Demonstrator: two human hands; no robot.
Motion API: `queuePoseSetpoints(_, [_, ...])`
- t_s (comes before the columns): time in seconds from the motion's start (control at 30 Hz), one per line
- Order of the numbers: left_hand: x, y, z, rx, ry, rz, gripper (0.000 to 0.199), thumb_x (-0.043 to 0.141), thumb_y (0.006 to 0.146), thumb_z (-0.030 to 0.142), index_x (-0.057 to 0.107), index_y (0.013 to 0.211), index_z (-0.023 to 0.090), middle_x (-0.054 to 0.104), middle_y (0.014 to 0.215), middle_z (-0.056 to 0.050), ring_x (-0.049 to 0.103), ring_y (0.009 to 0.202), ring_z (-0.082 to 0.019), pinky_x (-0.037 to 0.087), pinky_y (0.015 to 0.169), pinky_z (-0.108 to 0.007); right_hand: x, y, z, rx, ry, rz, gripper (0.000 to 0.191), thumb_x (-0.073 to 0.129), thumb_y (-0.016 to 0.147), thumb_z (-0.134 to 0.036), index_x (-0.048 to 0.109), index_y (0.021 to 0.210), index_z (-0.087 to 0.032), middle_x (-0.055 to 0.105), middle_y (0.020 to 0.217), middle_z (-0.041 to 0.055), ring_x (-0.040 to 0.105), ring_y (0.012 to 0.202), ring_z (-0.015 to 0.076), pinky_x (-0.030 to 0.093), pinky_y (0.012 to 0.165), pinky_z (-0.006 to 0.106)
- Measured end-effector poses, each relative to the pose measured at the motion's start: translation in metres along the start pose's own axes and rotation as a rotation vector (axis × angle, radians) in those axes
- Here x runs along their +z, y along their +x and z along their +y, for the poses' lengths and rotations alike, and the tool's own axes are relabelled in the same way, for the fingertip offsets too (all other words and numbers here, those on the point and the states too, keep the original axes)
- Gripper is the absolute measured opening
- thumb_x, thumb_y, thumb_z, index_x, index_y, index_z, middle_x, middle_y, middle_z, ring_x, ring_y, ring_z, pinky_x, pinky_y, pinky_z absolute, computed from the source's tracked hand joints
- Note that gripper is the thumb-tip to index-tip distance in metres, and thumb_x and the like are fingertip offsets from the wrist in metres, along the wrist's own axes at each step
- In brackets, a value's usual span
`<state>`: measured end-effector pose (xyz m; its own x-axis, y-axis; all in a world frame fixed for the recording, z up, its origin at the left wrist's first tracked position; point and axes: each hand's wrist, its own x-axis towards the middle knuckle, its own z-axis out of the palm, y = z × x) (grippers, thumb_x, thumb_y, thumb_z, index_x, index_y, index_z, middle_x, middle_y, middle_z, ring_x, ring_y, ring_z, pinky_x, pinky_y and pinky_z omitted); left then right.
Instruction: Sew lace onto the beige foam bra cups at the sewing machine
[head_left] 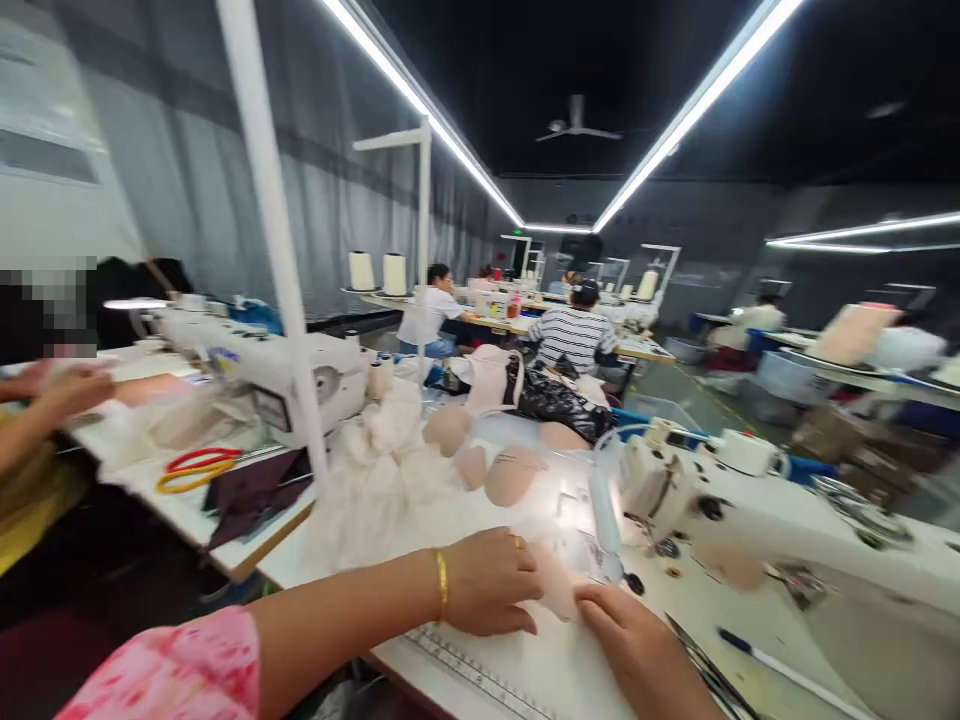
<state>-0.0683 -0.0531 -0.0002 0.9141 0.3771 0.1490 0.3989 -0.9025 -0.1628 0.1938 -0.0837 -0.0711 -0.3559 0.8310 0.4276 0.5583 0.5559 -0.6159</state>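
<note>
A beige fabric piece (553, 578) lies on the white table under the lit head of a sewing machine (664, 475). My left hand (491, 582), with a gold bracelet at the wrist, rests palm down at the piece's left edge, its thumb apart from the fingers. At the right edge, my right hand (626, 630) pinches the same piece between thumb and fingers. Just beyond my hands lie rounded beige cup pieces (517, 476). Crumpled cream fabric (375, 490) is heaped to the left of them.
A ruler strip (480, 668) runs along the front edge. Scissors (701, 655) and a pen (787, 668) lie at right. A white post (274, 230) stands at left, beside a neighbouring machine (292, 375), red and yellow-handled scissors (196, 468) and a co-worker's hands (79, 385).
</note>
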Motion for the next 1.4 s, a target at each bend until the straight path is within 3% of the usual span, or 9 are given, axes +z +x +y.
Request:
queuePoseSetpoints(0.07, [0.007, 0.012, -0.003, 0.043, -0.026, 0.052, 0.013, 0.072, 0.092, 0.022, 0.061, 0.084, 0.020, 0.072, 0.084, -0.001, 0.065, 0.080, -0.021, 0.045, 0.072, -0.036, -0.008, 0.006, -0.018, 0.115, 0.020, -0.144, 0.030, 0.051, 0.103, -0.028, 0.077, 0.112, -0.040, 0.079, 0.109, -0.0015, 0.074, 0.099, 0.0266, 0.057, 0.086, 0.037])
queuePoseSetpoints(0.17, [0.017, 0.039, -0.010, 0.078, -0.016, 0.037, 0.020, 0.071, 0.080, 0.004, 0.058, 0.084, 0.020, 0.069, 0.086, -0.001, 0.063, 0.078, -0.021, 0.044, 0.067, -0.036, -0.024, 0.015, -0.023, 0.131, 0.001, -0.167, 0.033, 0.046, 0.106, -0.028, 0.076, 0.115, -0.038, 0.077, 0.108, -0.0019, 0.071, 0.099, 0.0230, 0.055, 0.086, 0.034])
queuePoseSetpoints(0.33, [0.044, 0.061, -0.018, 0.050, -0.010, 0.085, 0.027, 0.070, 0.077, 0.005, 0.049, 0.068, 0.020, 0.059, 0.077, -0.002, 0.053, 0.066, -0.020, 0.033, 0.058, -0.034, -0.033, 0.010, -0.002, -0.190, -0.291, -0.055, 0.038, 0.041, 0.101, -0.009, 0.071, 0.116, -0.027, 0.074, 0.111, 0.0074, 0.064, 0.099, 0.0239, 0.054, 0.084, 0.037])
queuePoseSetpoints(0.47, [0.062, 0.056, -0.016, 0.027, -0.106, 0.257, 0.025, 0.060, 0.080, -0.003, 0.049, 0.073, 0.019, 0.060, 0.085, -0.002, 0.052, 0.076, -0.020, 0.039, 0.069, -0.034, -0.035, 0.006, 0.003, -0.208, -0.407, -0.049, 0.038, 0.044, 0.096, -0.002, 0.070, 0.111, -0.025, 0.068, 0.095, 0.0059, 0.055, 0.085, 0.0208, 0.051, 0.074, 0.032])
queuePoseSetpoints(0.63, [0.065, 0.057, -0.010, 0.036, -0.126, 0.334, 0.025, 0.049, 0.091, 0.000, 0.048, 0.075, 0.019, 0.056, 0.080, -0.002, 0.046, 0.072, -0.020, 0.036, 0.068, -0.034, -0.040, 0.005, -0.001, -0.177, -0.367, -0.098, 0.039, 0.044, 0.094, 0.000, 0.070, 0.109, -0.026, 0.066, 0.095, 0.0053, 0.053, 0.087, 0.0203, 0.050, 0.075, 0.031])
queuePoseSetpoints(0.8, [0.059, 0.061, -0.008, 0.019, -0.148, 0.313, 0.021, 0.049, 0.101, 0.012, 0.055, 0.082, 0.018, 0.056, 0.080, -0.003, 0.049, 0.075, -0.020, 0.040, 0.071, -0.035, -0.043, 0.004, -0.004, -0.187, -0.317, -0.150, 0.038, 0.046, 0.095, -0.002, 0.070, 0.113, -0.026, 0.067, 0.095, 0.0049, 0.055, 0.088, 0.0204, 0.050, 0.076, 0.032])
queuePoseSetpoints(1.0, [0.054, 0.059, -0.007, 0.028, -0.208, 0.308, 0.009, 0.056, 0.096, 0.014, 0.058, 0.089, 0.019, 0.062, 0.088, -0.004, 0.054, 0.081, -0.021, 0.044, 0.077, -0.037, -0.045, 0.004, -0.009, -0.170, -0.280, -0.161, 0.039, 0.047, 0.095, -0.002, 0.070, 0.112, -0.027, 0.069, 0.098, 0.0047, 0.057, 0.090, 0.0209, 0.051, 0.077, 0.033])
queuePoseSetpoints(1.23, [0.067, 0.069, -0.018, 0.053, -0.193, 0.346, 0.010, 0.057, 0.096, 0.012, 0.060, 0.090, 0.019, 0.068, 0.091, -0.004, 0.059, 0.083, -0.023, 0.043, 0.082, -0.039, -0.040, 0.005, -0.001, -0.157, -0.257, -0.114, 0.040, 0.046, 0.096, -0.001, 0.066, 0.119, -0.027, 0.074, 0.103, 0.0045, 0.060, 0.095, 0.0226, 0.054, 0.082, 0.036])
queuePoseSetpoints(1.4, [0.067, 0.080, -0.032, 0.038, -0.277, 0.230, 0.014, 0.052, 0.099, 0.016, 0.061, 0.089, 0.020, 0.068, 0.088, -0.004, 0.060, 0.084, -0.024, 0.044, 0.079, -0.035, -0.034, 0.004, 0.011, -0.129, -0.282, -0.053, 0.043, 0.048, 0.092, 0.002, 0.065, 0.121, -0.026, 0.072, 0.112, 0.0058, 0.060, 0.099, 0.0233, 0.054, 0.087, 0.039])
